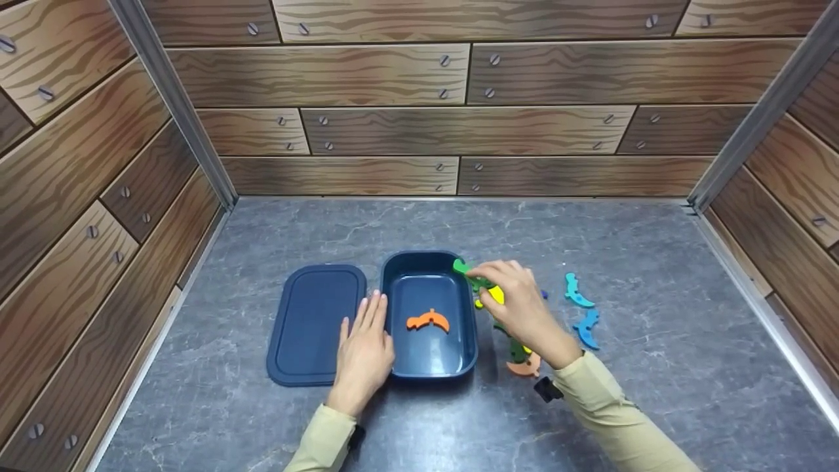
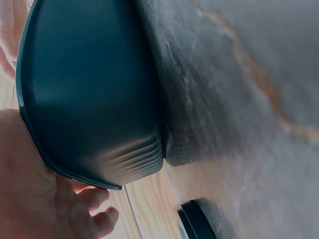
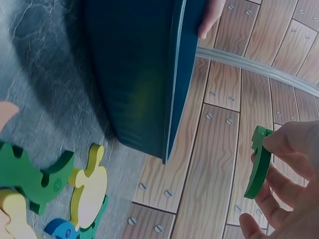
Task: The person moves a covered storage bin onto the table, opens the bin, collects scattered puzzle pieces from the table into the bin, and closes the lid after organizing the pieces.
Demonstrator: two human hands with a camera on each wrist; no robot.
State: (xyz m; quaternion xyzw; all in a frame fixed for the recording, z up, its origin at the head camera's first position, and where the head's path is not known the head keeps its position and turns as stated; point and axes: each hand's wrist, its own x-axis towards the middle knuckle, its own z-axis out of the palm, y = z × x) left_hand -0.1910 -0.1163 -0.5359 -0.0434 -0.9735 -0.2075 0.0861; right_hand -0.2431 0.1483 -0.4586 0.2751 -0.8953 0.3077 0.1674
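My right hand (image 1: pixel 518 305) pinches a curved green toy piece (image 3: pixel 259 174) between thumb and fingers, above the right rim of a dark blue container (image 1: pixel 429 357). Inside that container lies one orange animal-shaped piece (image 1: pixel 429 320). At the container's left side, my left hand (image 1: pixel 366 351) rests against the rim with its fingers straight. The left wrist view shows the left hand's palm side (image 2: pixel 30 184) along the container's edge. A flat dark blue lid (image 1: pixel 308 328) lies on the table, left of the container and partly behind the left hand.
Right of the container, partly under my right hand, lie a yellow piece (image 3: pixel 89 196), a green piece (image 3: pixel 35 174) and a peach piece (image 1: pixel 523 366). Farther right are a turquoise piece (image 1: pixel 575 292) and a blue piece (image 1: pixel 587 329). Wood-patterned walls (image 1: pixel 393 72) surround the grey table (image 1: pixel 655 282).
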